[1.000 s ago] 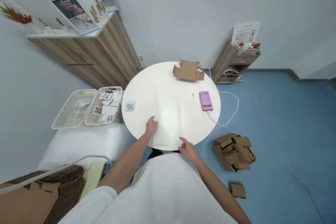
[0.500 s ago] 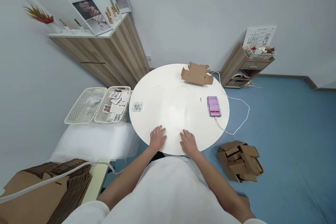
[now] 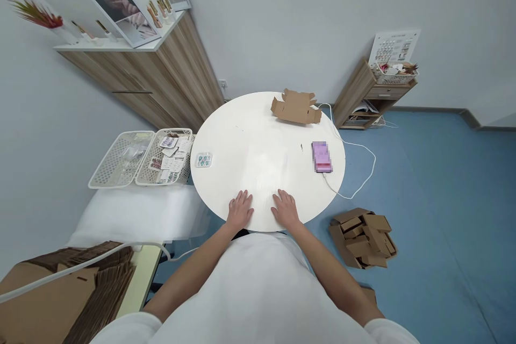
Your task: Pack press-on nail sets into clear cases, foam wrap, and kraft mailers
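My left hand (image 3: pixel 239 209) rests palm down near the front edge of the white oval table (image 3: pixel 258 145), fingers spread and holding nothing. A short way to its right, my right hand (image 3: pixel 286 209) lies flat in the same manner, also free of any object. At the table's left side sits a clear blister pack (image 3: pixel 203 159) with several small blue-green pieces in it. An unfolded brown cardboard box (image 3: pixel 297 106) lies at the far edge. On the right is a phone (image 3: pixel 321 157) with a blurred purple screen and a white cable plugged in.
Two white baskets (image 3: pixel 121 158) stand left of the table, one with small packs and cards. Flattened cardboard (image 3: pixel 52 301) is stacked at lower left. A carton of brown boxes (image 3: pixel 363 237) sits on the floor at right. A wooden cabinet (image 3: pixel 173 64) stands behind.
The whole view has shifted slightly left and up, as my head has turned a little. Both hands stay flat on the table, and the objects keep their places.
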`<state>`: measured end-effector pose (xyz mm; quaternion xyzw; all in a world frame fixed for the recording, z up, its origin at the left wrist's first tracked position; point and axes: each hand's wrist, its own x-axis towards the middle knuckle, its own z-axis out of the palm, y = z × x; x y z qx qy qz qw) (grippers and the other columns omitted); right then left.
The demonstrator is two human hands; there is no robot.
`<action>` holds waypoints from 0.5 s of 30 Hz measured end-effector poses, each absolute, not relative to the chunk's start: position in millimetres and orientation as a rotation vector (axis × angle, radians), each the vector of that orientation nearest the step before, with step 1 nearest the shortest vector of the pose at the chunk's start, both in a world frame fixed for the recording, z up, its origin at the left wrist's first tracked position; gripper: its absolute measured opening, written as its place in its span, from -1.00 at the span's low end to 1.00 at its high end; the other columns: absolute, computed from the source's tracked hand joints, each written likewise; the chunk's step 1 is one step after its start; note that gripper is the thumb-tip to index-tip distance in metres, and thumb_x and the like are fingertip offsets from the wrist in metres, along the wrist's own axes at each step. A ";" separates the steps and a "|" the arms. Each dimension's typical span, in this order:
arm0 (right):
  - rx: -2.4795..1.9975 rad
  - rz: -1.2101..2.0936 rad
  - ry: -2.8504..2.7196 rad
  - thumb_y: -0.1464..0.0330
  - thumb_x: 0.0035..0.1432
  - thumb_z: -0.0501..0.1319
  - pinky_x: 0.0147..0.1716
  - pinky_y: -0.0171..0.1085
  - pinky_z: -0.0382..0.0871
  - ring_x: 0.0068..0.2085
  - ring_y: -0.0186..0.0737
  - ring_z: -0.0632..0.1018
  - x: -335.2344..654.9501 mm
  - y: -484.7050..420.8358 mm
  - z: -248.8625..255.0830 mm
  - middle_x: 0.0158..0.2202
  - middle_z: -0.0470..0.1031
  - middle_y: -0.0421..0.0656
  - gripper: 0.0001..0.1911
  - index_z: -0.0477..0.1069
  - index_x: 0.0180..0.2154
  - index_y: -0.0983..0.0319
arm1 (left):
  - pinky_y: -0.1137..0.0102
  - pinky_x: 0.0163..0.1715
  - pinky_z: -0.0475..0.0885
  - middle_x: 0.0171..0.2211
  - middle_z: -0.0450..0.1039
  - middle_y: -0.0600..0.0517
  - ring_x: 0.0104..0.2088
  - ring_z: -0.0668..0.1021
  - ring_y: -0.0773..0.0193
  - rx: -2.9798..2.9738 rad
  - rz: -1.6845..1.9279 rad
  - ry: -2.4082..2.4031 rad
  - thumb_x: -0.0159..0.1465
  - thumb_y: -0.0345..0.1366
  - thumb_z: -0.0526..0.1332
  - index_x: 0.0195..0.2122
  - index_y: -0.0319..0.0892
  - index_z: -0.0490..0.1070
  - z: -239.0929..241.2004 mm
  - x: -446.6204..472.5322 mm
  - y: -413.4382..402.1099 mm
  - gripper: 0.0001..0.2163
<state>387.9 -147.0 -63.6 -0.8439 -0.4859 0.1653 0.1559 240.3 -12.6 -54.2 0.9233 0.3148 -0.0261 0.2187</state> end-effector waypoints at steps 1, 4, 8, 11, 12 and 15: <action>-2.417 0.465 -1.398 0.36 0.04 0.10 0.09 -0.01 -0.06 0.19 -0.01 0.10 388.1 -146.6 -63.6 0.18 0.10 0.01 -0.53 0.19 0.04 0.19 | 0.07 0.11 -0.02 0.19 0.06 -0.11 0.20 0.07 0.02 2.556 -0.064 0.854 0.16 -0.32 0.07 0.05 -0.08 0.22 -54.6 240.4 -13.8 -0.61; -2.428 0.459 -1.398 0.37 0.05 0.09 0.08 -0.02 -0.04 0.17 -0.01 0.13 388.3 -144.0 -63.5 0.15 0.14 0.01 -0.58 0.22 0.00 0.19 | 0.06 0.09 -0.01 0.18 0.09 -0.11 0.20 0.08 0.01 2.571 -0.072 0.808 0.16 -0.31 0.06 0.04 -0.08 0.22 -56.0 240.4 -15.3 -0.62; -2.440 0.479 -1.406 0.37 0.07 0.07 0.05 0.00 -0.02 0.12 -0.01 0.19 389.8 -142.0 -61.7 0.10 0.22 0.02 -0.67 0.28 -0.07 0.21 | 0.06 0.09 0.00 0.16 0.11 -0.12 0.19 0.10 0.01 2.565 -0.112 0.796 0.16 -0.31 0.07 0.02 -0.09 0.25 -54.4 239.6 -14.4 -0.64; -2.435 0.473 -1.384 0.37 0.08 0.06 0.05 0.02 -0.01 0.10 0.00 0.21 390.7 -139.7 -58.5 0.07 0.25 0.03 -0.71 0.31 -0.11 0.21 | 0.09 0.09 0.02 0.16 0.11 -0.11 0.19 0.11 0.04 2.535 -0.119 0.784 0.17 -0.28 0.08 0.00 -0.08 0.27 -51.5 237.0 -11.6 -0.66; -2.426 0.462 -1.373 0.36 0.08 0.06 0.04 0.02 0.00 0.10 0.00 0.21 390.4 -137.3 -57.0 0.07 0.25 0.02 -0.71 0.31 -0.11 0.21 | 0.10 0.09 0.02 0.17 0.10 -0.11 0.19 0.11 0.05 2.517 -0.104 0.789 0.17 -0.27 0.08 0.00 -0.08 0.27 -50.8 235.4 -9.3 -0.66; -2.386 0.430 -1.345 0.35 0.08 0.06 0.03 -0.01 0.04 0.09 0.00 0.22 386.2 -121.9 -50.8 0.06 0.25 0.01 -0.69 0.31 -0.09 0.20 | 0.10 0.09 0.06 0.18 0.07 -0.11 0.19 0.10 0.04 2.442 -0.005 0.874 0.19 -0.23 0.06 0.01 -0.09 0.25 -50.4 228.4 6.1 -0.65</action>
